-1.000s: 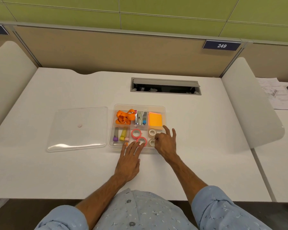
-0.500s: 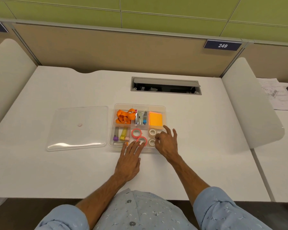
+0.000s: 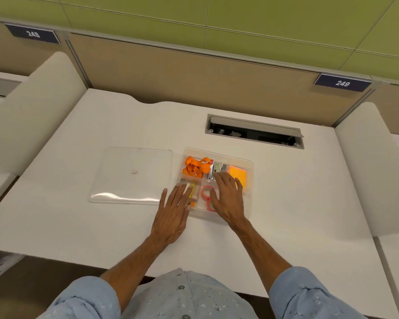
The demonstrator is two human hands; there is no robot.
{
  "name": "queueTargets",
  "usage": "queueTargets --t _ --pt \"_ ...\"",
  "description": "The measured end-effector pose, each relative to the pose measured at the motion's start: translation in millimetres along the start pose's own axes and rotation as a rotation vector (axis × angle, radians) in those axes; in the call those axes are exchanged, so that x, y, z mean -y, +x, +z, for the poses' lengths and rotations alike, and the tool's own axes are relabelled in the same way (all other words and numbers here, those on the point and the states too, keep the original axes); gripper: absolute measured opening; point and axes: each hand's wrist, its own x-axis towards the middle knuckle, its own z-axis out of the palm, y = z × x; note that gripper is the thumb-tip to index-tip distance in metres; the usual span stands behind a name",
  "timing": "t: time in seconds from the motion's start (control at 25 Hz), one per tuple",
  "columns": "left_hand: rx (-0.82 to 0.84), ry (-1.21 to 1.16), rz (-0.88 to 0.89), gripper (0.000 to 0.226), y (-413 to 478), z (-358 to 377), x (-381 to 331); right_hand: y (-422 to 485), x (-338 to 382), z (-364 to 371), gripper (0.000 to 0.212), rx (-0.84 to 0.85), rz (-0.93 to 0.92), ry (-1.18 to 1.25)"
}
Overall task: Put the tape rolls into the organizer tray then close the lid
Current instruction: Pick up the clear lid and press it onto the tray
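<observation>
- Nearest the camera: light blue patterned shirt (image 3: 171, 298), buttoned, with both sleeves rolled to the elbow; bare forearms reach forward over the near edge of the white desk (image 3: 78, 226).
- Left hand (image 3: 173, 215): flat, palm down, fingers spread and extended. Heel over the desk surface, fingertips (image 3: 179, 185) reaching over the tray's near-left corner. Grips nothing.
- Right hand (image 3: 228, 199): palm down over the tray's near-right compartments, fingers loosely open and slightly curled. Cannot tell whether anything sits under the palm; this hand blocks the view of the right-hand cells.
- Organizer tray (image 3: 249, 162): clear plastic, rectangular, rounded corners, divided into compartments, uncovered.
- Pink tape rolls (image 3: 205, 192): two thin rings in the near-middle compartment, one behind the other; the nearer ring is partly hidden by the right thumb.
- Near-left compartment: small tubes (image 3: 192, 188), yellow among them, partly covered by the left fingers.
- Far row, left to right: crumpled orange strap (image 3: 195, 166), metal clips (image 3: 215, 169), orange sticky-note pad (image 3: 238, 177), flat and square.
- Lid (image 3: 129, 173): clear, flat, glossy, with a small central knob; lies on the desk just left of the tray, apart from it.
- Further back: open grey cable slot (image 3: 253, 132) set in the desk.
- Rounded white side dividers (image 3: 32, 107) at both sides.
- Far: tan partition with number plates 248 (image 3: 32, 34) and 249 (image 3: 342, 83).
</observation>
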Motion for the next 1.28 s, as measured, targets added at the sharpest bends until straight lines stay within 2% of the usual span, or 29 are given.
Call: queueTargets --t 0.16,0.32,0.48,0.6,0.88,1.0,1.12,1.2,1.28 --pt "-0.044 0.051 -0.174 0.061 -10.9 -22.6 56.1 19.5 65.4 26.5 0.051 0.098 -0.211 -0.023" --pt "0.007 0.101 -0.255 0.062 -34.7 -39.1 111.9 29.5 122.4 59.7 0.038 0.163 -0.370 -0.099" --pt "0.117 0.098 -0.278 0.062 -52.0 -49.5 147.2 30.7 162.2 90.3 0.034 0.289 -0.426 -0.228" --pt "0.151 0.067 -0.247 0.049 -57.7 -53.8 164.8 28.8 176.2 105.8 0.034 0.284 -0.415 -0.297" --pt "0.086 0.030 -0.212 0.026 -53.1 -55.8 179.4 26.7 186.2 114.0 0.029 0.290 -0.451 -0.356" --pt "0.120 0.007 -0.208 0.040 -49.1 -58.8 181.7 25.6 190.4 114.6 0.030 0.303 -0.442 -0.362" --pt "0.184 0.123 -0.114 0.062 -44.4 -59.8 187.3 24.2 198.9 112.2 0.033 0.266 -0.445 -0.328" --pt "0.146 0.164 -0.059 0.064 -39.5 -66.0 189.5 24.8 206.0 108.4 0.034 0.205 -0.452 -0.267" --pt "0.025 0.174 -0.033 0.069 -33.3 -76.7 189.8 27.2 213.6 102.8 0.031 0.120 -0.420 -0.121"
